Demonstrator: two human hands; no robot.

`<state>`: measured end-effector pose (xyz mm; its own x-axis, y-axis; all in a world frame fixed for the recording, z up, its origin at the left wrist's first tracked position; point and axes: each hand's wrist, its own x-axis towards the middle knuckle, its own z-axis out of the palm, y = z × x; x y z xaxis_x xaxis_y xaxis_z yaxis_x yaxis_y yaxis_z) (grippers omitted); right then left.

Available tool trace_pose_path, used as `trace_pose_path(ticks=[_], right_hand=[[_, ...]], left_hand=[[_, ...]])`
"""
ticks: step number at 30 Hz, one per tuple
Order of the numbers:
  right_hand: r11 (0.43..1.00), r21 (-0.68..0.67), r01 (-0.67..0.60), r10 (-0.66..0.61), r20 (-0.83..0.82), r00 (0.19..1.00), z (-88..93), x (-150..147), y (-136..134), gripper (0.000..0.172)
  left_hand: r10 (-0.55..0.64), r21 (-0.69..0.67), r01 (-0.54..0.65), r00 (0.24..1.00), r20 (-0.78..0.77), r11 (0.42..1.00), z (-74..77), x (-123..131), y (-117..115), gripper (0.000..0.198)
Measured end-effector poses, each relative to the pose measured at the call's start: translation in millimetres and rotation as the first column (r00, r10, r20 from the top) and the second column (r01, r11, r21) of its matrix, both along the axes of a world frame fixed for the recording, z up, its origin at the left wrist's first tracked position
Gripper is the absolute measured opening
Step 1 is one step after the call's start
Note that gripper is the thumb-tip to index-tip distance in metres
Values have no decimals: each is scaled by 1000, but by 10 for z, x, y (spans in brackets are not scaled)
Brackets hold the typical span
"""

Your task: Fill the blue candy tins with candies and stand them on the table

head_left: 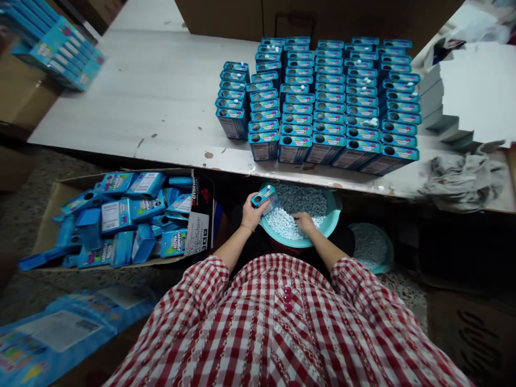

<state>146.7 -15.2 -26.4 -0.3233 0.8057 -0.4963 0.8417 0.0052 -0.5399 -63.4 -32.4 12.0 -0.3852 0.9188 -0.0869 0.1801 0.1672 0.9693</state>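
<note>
My left hand (pixel 252 212) holds a small blue box (pixel 263 196) over the left rim of a turquoise basin (pixel 332 217). The box has a round dark hole in its top, with a white piece beside it. Small white candies (pixel 284 223) fill much of the basin. My right hand (pixel 305 223) is down among the candies; its fingertips are partly buried, and whether they hold any cannot be made out. On the white table, rows of upright blue boxes (pixel 296 142) stand just beyond the basin, some with white candies on top.
At the left, a cardboard carton (pixel 46 228) holds jumbled blue boxes. Blue packs (pixel 66 51) are stacked at the upper left. A second basin (pixel 387 250) sits low on the right. Crumpled cloth (pixel 467 174) and white cartons (pixel 475 91) lie at the table's right end.
</note>
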Motion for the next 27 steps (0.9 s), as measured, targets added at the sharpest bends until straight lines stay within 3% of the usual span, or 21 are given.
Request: trace_pose_path(ticks=[3, 6, 14, 17, 21, 24, 27], right_hand=[[993, -81, 82, -94, -151, 984, -2, 161, 39, 35], [981, -121, 153, -177, -213, 961, 106, 351, 38, 34], [901, -295, 319, -419, -399, 816, 904, 722, 84, 30], [933, -251, 257, -335, -353, 873, 1190, 652, 140, 32], [999, -11, -36, 35, -86, 996, 1503, 417, 241, 35], [957, 94, -274, 253, 194, 948, 1707, 225, 308, 37], [918, 61, -392, 345, 367, 864, 1864, 65, 338, 36]], left_hand=[[-15, 2, 15, 1000, 12, 1000, 6, -17, -11, 48], [-40, 30, 40, 999, -5, 999, 40, -9, -7, 47], [-150, 89, 168, 971, -184, 982, 62, 141, 95, 37], [-260, 31, 280, 924, -282, 960, 5, 235, 99, 35], [-357, -22, 378, 853, -380, 926, -41, 360, 89, 39], [-414, -52, 437, 800, -435, 898, -32, 422, 84, 41], [-426, -77, 441, 785, -450, 894, -25, 449, 79, 40]])
